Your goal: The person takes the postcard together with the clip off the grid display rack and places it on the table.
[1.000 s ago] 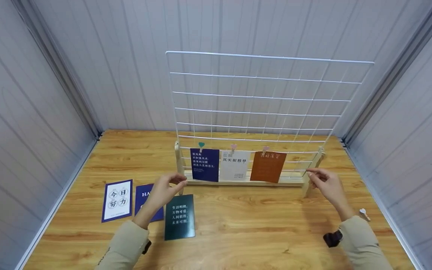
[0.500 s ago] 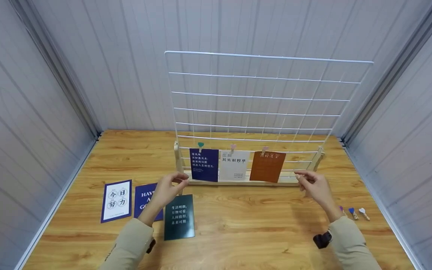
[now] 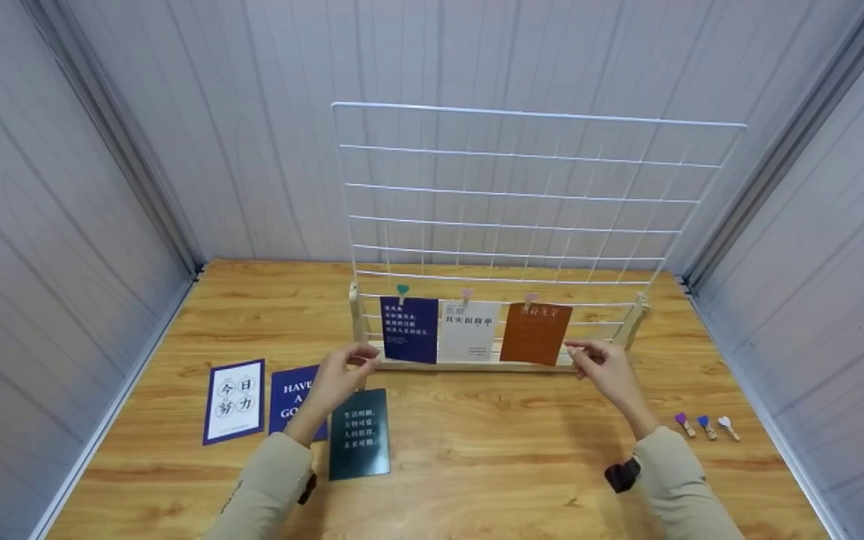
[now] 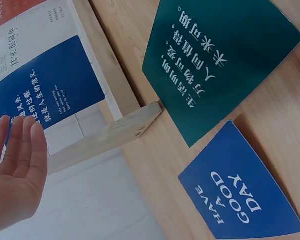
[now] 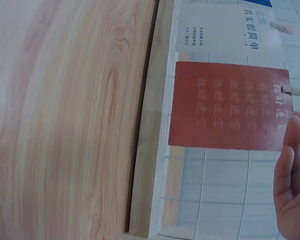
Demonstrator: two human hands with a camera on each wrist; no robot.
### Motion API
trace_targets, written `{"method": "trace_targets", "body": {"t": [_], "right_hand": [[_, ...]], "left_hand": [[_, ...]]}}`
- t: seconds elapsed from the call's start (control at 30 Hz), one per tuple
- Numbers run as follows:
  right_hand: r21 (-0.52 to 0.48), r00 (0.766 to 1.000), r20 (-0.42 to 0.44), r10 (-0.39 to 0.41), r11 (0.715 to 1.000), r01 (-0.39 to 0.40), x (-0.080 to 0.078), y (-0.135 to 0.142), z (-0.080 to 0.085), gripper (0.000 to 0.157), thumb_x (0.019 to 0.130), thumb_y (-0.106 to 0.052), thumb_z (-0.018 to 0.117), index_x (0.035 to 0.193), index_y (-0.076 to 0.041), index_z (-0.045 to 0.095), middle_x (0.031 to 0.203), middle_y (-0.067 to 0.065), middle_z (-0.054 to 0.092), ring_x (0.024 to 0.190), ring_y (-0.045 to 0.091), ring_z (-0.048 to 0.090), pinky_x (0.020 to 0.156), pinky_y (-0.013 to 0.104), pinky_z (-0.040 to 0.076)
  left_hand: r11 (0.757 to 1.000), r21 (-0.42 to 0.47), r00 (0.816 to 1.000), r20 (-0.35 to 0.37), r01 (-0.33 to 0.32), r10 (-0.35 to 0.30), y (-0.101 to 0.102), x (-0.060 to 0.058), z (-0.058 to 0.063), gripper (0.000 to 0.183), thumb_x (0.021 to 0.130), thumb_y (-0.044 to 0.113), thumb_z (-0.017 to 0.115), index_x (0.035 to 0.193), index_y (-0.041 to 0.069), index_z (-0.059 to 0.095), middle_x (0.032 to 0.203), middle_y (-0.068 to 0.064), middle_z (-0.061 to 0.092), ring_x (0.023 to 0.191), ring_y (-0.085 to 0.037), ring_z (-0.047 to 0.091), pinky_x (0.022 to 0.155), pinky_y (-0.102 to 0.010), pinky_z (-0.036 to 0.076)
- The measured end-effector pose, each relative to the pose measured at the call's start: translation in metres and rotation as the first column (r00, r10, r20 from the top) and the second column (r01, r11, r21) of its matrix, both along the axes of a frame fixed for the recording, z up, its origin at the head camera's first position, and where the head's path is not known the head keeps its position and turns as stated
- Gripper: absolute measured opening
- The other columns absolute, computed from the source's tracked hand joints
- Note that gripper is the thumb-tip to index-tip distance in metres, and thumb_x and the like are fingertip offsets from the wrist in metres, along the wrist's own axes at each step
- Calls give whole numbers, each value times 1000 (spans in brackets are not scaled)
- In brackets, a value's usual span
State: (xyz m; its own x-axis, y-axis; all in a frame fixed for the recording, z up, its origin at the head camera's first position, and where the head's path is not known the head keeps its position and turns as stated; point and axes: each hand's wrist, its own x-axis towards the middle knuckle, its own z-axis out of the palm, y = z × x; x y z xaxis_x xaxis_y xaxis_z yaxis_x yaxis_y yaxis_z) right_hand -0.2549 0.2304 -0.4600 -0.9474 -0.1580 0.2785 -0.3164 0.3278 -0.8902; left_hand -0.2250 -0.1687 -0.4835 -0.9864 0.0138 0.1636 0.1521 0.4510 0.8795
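Note:
A white wire grid rack [image 3: 514, 198] on a wooden base carries three cards in a row. Clipped on with heart-topped clothespins are a blue card [image 3: 409, 330], a white card [image 3: 468, 337] and an orange-brown card [image 3: 537, 334]. My right hand [image 3: 610, 371] hovers by the orange card's right edge, thumb and fingers apart, holding nothing. By the blue card's lower left side is my left hand [image 3: 338, 379], also without anything in it; its fingers appear loosely extended in the left wrist view. Below it lies a dark green card [image 3: 359, 442].
Left on the wooden table [image 3: 477, 465] are a blue "HAVE A GOOD DAY" card [image 3: 289, 405], partly behind the left hand, and a white card with a blue border [image 3: 234, 401]. Purple, blue and white heart clothespins [image 3: 706, 427] lie far right. Pale panels [image 3: 274, 135] enclose the table.
My right hand has moved left from the rack's right foot to the orange card's edge, uncovering clothespins on the right. The left hand has barely shifted right.

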Motion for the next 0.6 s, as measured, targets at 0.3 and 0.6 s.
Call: {"method": "trace_targets", "body": {"t": [0.3,0.6], "right_hand": [[-55,997,46,56,997,-54,-2,-13,-3,18,86,-1,54,100,8,61,68,19,57,56,20,55,51,28,48],[8,996,32,79,997,-79,-4,-34,-4,17,85,-2,55,98,7,61,67,9,58,61,38,54,53,36,49]], "left_hand": [[1000,6,1000,22,-13,13,2,-8,-8,19,84,11,60,99,0,61,94,-8,59,88,-24,55,74,-36,47],[999,11,998,56,-35,35,1,-14,-14,19,83,10,60,100,0,60,96,-11,59,87,-24,55,72,-35,48]]}}
